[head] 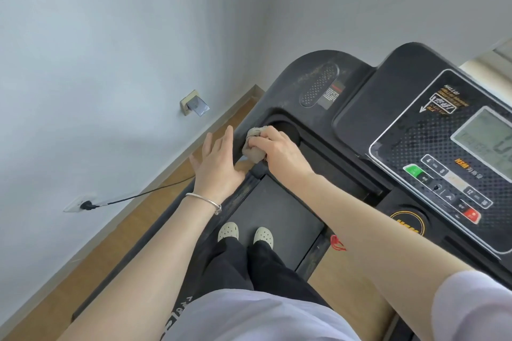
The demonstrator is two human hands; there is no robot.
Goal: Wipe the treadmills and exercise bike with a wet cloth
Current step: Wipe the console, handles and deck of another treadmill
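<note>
Beige wet cloth [253,145], bunched under my right hand's [277,152] curled fingers at the cup-holder rim of the treadmill [357,97], could drip toward the console [448,152] at three o'clock, my left hand [219,158] splayed and holding nothing.

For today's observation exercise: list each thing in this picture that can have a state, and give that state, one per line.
Right hand: grips the cloth.
Cloth: bunched, pressed at the cup holder's rim.
Left hand: open, fingers straight.
Treadmill display: lit, digits showing.
Wall plug: plugged in.
Upper socket cover: flipped open.
</note>
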